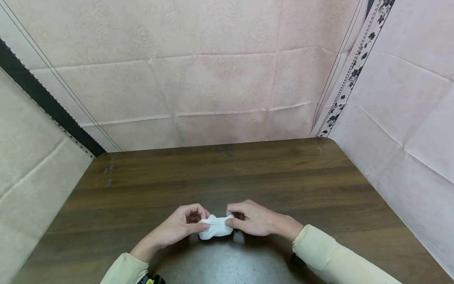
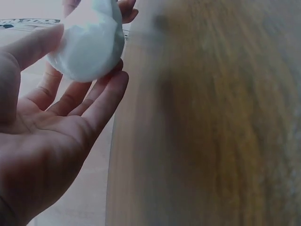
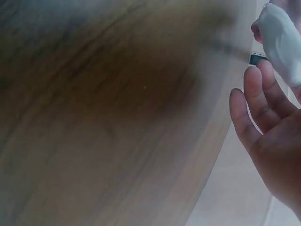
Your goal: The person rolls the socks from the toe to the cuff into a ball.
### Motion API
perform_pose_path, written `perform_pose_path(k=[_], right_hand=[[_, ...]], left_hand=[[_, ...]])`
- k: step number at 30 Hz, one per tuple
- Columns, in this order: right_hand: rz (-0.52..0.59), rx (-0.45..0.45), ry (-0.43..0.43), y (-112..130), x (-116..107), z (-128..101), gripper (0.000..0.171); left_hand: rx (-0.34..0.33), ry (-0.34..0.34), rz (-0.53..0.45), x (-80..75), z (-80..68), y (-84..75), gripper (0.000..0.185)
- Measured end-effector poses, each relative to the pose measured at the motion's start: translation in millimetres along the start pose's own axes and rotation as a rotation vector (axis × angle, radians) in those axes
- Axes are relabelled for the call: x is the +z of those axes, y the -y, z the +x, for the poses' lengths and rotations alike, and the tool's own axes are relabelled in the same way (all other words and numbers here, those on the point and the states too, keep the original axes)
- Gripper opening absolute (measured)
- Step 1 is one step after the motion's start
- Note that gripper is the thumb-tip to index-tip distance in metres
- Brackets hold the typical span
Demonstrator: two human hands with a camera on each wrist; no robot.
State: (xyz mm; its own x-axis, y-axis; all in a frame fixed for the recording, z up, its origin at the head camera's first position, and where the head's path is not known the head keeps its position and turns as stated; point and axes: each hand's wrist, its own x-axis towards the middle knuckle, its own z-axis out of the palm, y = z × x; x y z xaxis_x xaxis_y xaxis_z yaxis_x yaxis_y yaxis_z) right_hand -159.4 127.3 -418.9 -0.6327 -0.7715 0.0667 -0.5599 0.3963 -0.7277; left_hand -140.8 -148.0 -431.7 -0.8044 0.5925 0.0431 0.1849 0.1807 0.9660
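Between both hands a small, soft white lump (image 1: 216, 227) is held just above the table near its front edge. It looks smooth and rounded at the left end in the left wrist view, with folds and a raised peak on top in the head view. My left hand (image 1: 180, 225) pinches its left end, thumb in front and fingers behind. At the other end my right hand (image 1: 256, 218) pinches it between thumb and index finger. In the right wrist view the lump (image 3: 281, 44) looks elongated, and the other fingers (image 3: 254, 84) extend beside it.
A dark brown wood-grain table (image 1: 227, 173) spreads beneath the hands, with a glossy reflection at the front. Pale patterned cloth (image 1: 213, 86) hangs behind it and at both sides. A black band (image 1: 46, 98) runs along the left cloth, and a floral border (image 1: 354, 73) along the right.
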Motion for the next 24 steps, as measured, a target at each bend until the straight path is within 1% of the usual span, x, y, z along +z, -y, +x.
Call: perform_pose_path(k=[2,4,7,9,11,13,15,18,24], right_hand=[[0.011,-0.015,-0.011,-0.2,0.5,0.6,0.023],[0.033,-0.026,-0.021,-0.2,1.3,1.6,0.026],[0.068,-0.027,-0.028,0.4,2.6,2.6,0.024],[0.09,-0.023,-0.027,1.9,3.2,3.3,0.022],[0.109,-0.022,-0.024,4.0,3.6,4.1,0.021],[0.118,-0.025,-0.021,6.5,3.5,4.9,0.021],[0.125,-0.03,-0.02,8.1,3.4,5.4,0.021],[0.126,-0.028,-0.025,9.5,3.4,5.4,0.02],[0.125,-0.026,-0.041,10.5,4.5,5.3,0.016]], left_hand=[[0.013,-0.01,0.011,0.7,0.1,0.4,0.018],[0.051,-0.038,0.038,1.9,0.5,0.7,0.017],[0.134,-0.105,0.052,3.3,1.0,-1.1,0.015],[0.196,-0.132,0.046,3.2,1.5,-3.0,0.014],[0.235,-0.127,0.019,2.5,1.3,-5.4,0.014],[0.266,-0.096,-0.003,1.9,1.2,-6.9,0.014],[0.27,-0.07,-0.015,1.4,0.7,-7.1,0.014],[0.265,-0.055,-0.008,0.8,0.1,-6.0,0.013],[0.202,-0.039,0.029,0.5,2.5,-4.5,0.009]])
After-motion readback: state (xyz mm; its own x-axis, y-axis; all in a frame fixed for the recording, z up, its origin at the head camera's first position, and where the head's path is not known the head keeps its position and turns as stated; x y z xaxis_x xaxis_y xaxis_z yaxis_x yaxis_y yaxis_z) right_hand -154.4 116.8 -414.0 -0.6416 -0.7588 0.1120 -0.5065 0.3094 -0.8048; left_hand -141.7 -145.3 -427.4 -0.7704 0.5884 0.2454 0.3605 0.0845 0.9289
